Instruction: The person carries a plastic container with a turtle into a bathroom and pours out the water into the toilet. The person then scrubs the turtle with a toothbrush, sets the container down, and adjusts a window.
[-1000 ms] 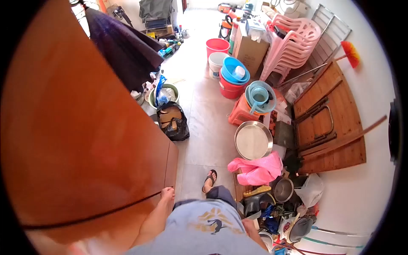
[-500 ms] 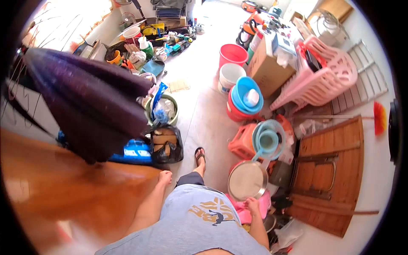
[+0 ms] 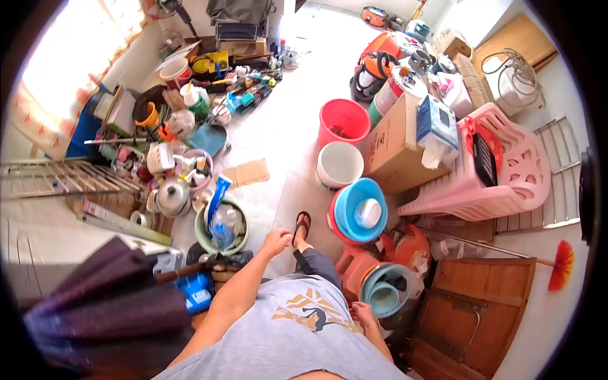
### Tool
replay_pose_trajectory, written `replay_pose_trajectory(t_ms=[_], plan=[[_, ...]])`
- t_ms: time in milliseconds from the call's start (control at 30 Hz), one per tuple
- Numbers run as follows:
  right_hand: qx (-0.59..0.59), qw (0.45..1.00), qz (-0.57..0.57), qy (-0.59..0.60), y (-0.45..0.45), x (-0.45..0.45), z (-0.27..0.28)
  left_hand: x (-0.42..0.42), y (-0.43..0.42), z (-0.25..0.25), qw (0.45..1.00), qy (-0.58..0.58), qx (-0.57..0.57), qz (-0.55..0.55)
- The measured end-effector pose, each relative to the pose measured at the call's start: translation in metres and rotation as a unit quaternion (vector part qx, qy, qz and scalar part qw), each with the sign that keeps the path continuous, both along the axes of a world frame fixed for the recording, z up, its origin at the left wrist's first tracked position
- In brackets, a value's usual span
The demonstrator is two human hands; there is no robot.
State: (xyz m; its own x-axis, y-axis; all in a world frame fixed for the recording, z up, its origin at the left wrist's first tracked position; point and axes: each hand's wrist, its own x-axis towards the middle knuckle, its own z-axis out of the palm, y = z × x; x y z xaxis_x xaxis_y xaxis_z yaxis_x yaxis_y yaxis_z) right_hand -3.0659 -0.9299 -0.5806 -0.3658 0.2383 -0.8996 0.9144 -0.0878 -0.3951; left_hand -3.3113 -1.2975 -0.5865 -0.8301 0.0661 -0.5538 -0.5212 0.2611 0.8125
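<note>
The person has stepped farther down the aisle: compared with 0.5 seconds ago, the pink cloth and the round metal pan have gone out of view, and the closed purple umbrella (image 3: 114,310) has dropped to the lower left. The walk has therefore brought the hands level with other clutter.

The left hand (image 3: 275,242) is above the floor, near the green tub (image 3: 201,229); its fingers are loosely curled, with nothing visible in them. The right hand (image 3: 364,313) is just beside the light-blue dipper (image 3: 384,297), which sits in a colander (image 3: 405,307) next to the orange stool (image 3: 349,265); its fingers are bent, but I cannot tell whether they touch or grasp anything.

Counted along the aisle: 1 pink bucket (image 3: 345,111), 1 white bucket (image 3: 340,166), 1 red bucket (image 3: 332,221) with at least 1 blue basin (image 3: 345,206) in it, 1 white container (image 3: 368,213) inside that, and 1 lidded metal pot (image 3: 174,196).
</note>
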Motion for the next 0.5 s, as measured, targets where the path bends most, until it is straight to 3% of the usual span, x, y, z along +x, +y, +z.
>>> replay_pose_trajectory(t_ms=[67, 100, 133, 200, 267, 300, 333, 367, 433, 500], plan=[[0.017, 1.000, 0.008, 0.002, 0.000, -0.071, 0.011, -0.051, -0.028, -0.035, 0.998, 0.013, -0.057, -0.033], [0.013, 1.000, 0.014, 0.010, 0.002, -0.115, 0.012, -0.072, -0.048, -0.071, 0.996, 0.035, -0.086, 0.008], [0.023, 0.999, 0.031, 0.007, 0.002, -0.144, 0.012, -0.081, -0.067, -0.074, 0.991, 0.047, -0.118, 0.046], [0.048, 0.996, 0.060, 0.034, 0.013, -0.203, -0.012, -0.110, -0.104, -0.050, 0.985, -0.085, -0.102, 0.108], [0.027, 0.995, 0.087, 0.048, 0.033, -0.276, -0.028, -0.137, -0.131, -0.031, 0.956, -0.161, -0.015, 0.245], [0.012, 0.992, 0.107, 0.060, 0.037, -0.307, -0.030, -0.145, -0.145, -0.028, 0.950, -0.158, 0.004, 0.269], [0.001, 0.995, 0.101, -0.004, 0.037, -0.354, -0.021, -0.158, -0.150, -0.015, 0.939, -0.161, -0.003, 0.304], [0.011, 0.992, 0.120, 0.040, 0.038, -0.393, -0.021, -0.174, -0.156, -0.002, 0.928, -0.161, -0.010, 0.337], [0.027, 0.991, 0.126, 0.030, 0.039, -0.480, -0.010, -0.199, -0.175, -0.005, 0.907, -0.214, 0.045, 0.359], [0.054, 0.990, 0.108, 0.067, 0.030, -0.562, 0.001, -0.230, -0.186, -0.012, 0.904, -0.255, -0.014, 0.343]])
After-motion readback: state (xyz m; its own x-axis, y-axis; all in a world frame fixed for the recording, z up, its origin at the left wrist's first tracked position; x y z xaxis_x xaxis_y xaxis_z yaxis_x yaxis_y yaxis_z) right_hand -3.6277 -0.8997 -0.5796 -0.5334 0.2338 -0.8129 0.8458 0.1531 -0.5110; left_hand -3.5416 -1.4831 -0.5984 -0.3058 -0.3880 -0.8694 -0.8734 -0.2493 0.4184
